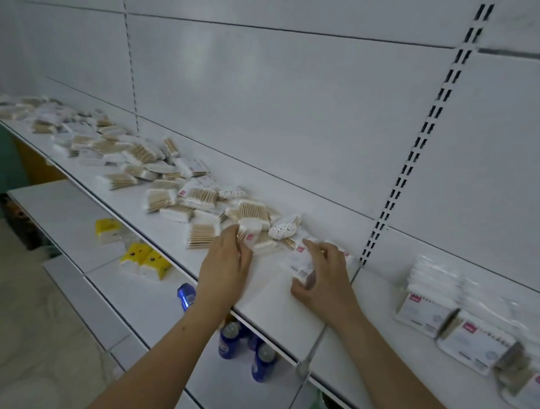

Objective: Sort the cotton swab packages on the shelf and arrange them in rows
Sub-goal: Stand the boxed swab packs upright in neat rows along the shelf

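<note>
In the head view, your left hand (225, 264) pinches a small cotton swab package (251, 233) at the near edge of the loose pile (157, 182), the fingers curled around its end. This package is clear plastic with a red label, with wooden sticks and white tips inside. Your right hand (324, 277) holds a white flat package (300, 263) lying on the white shelf (266, 301), with the thumb below it and the fingers over the top. The pile runs along the shelf to the far left. On the right, sorted packages (445, 304) lie in rows. On the lower shelf you see blue cans (230, 343) and yellow tissue packs (147, 260).
</note>
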`<move>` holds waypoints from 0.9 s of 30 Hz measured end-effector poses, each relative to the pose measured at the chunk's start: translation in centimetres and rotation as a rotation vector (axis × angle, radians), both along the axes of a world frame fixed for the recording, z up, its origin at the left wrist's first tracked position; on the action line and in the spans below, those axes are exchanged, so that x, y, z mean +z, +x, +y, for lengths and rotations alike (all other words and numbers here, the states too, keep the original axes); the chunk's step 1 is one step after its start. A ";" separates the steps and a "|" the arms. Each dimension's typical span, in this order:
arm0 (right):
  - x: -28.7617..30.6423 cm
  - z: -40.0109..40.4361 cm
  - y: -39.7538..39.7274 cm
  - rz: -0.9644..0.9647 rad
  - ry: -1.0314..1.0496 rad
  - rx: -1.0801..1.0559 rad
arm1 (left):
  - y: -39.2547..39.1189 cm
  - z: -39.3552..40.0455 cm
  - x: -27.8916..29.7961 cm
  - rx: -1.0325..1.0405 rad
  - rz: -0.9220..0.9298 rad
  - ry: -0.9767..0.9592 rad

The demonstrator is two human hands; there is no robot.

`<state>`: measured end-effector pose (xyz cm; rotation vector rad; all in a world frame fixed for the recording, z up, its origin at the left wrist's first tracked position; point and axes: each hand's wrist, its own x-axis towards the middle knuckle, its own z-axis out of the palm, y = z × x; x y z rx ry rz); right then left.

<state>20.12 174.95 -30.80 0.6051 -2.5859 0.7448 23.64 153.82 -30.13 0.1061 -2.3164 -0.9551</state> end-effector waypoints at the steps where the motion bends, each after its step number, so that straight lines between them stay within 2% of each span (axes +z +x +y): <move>1: 0.0 0.0 0.0 -0.014 -0.008 0.014 | 0.1 -0.1 0.0 -0.016 -0.003 0.023; 5: -0.2 0.2 -0.7 -0.127 -0.124 0.052 | -0.3 -0.6 -0.1 -0.093 -0.058 -0.043; 7: -0.4 0.4 -1.0 -0.135 -0.116 0.063 | -0.3 -0.5 0.0 -0.109 -0.090 -0.071; 11: 0.2 0.3 -0.6 -0.186 -0.156 0.101 | -0.2 -0.5 0.2 -0.109 -0.064 -0.031; 16: 0.8 0.1 0.0 -0.095 -0.295 0.052 | 0.3 -0.4 0.2 -0.183 -0.012 -0.168; 19: 2.2 -0.2 0.6 -0.317 -0.397 -0.019 | 0.7 -0.5 0.7 -0.215 0.047 -0.245; 21: 3.5 0.4 1.5 -0.405 -0.312 -0.049 | 1.1 -0.1 1.1 -0.243 0.064 -0.257; 22: 4.3 1.0 2.3 -0.406 -0.245 -0.040 | 1.6 0.5 1.4 -0.261 0.042 -0.183; 25: 6.1 4.2 5.2 -0.322 -0.175 -0.040 | 2.9 3.7 2.4 -0.374 -0.095 0.243; 27: 7.2 7.1 7.4 -0.263 -0.185 -0.102 | 3.4 6.4 2.9 -0.454 -0.180 0.372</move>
